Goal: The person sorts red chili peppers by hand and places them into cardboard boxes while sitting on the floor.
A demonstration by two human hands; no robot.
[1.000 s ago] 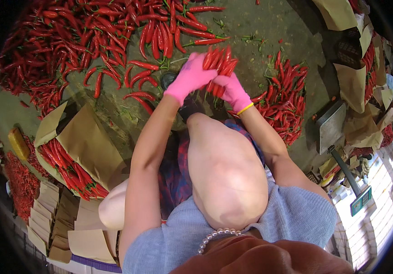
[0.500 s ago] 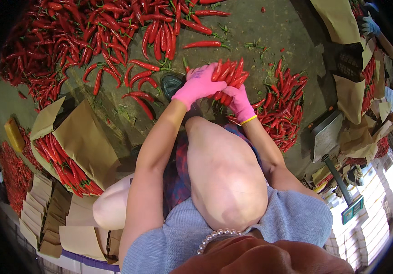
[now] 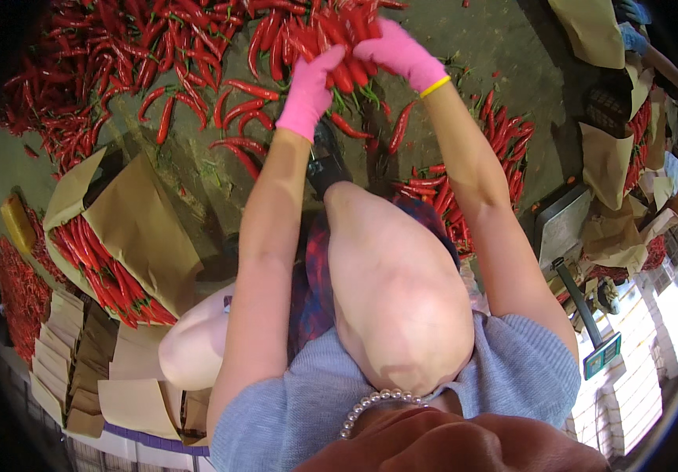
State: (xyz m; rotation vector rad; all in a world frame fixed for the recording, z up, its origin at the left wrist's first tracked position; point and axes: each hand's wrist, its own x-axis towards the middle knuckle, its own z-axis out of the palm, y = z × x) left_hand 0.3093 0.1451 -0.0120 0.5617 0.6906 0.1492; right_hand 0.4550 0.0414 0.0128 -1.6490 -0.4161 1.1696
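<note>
Both hands wear pink gloves. My left hand [image 3: 310, 93] grips the left side of a bunch of red chili peppers [image 3: 342, 49], its thumb across them. My right hand [image 3: 404, 57] closes on the bunch from the right; its far fingers are hidden or blurred. Green stems hang from the near end of the bunch, which is held over the near right edge of a large heap of chili peppers [image 3: 130, 63]. A smaller chili pepper pile [image 3: 496, 149] lies on the floor beside my right forearm. A few loose peppers lie below my hands.
At the left, a brown paper bag [image 3: 140, 228] stands filled with chili peppers. Folded cartons [image 3: 63, 346] are stacked at lower left. On the right are a scale [image 3: 561, 224] with a display, and more paper bags [image 3: 608, 165]. Another person's blue-gloved hand [image 3: 632, 38] shows at upper right.
Both hands have moved away from my body, up over the large heap's edge, carrying the pepper bunch from beside the small pile. A few loose peppers now show on the floor beneath.
</note>
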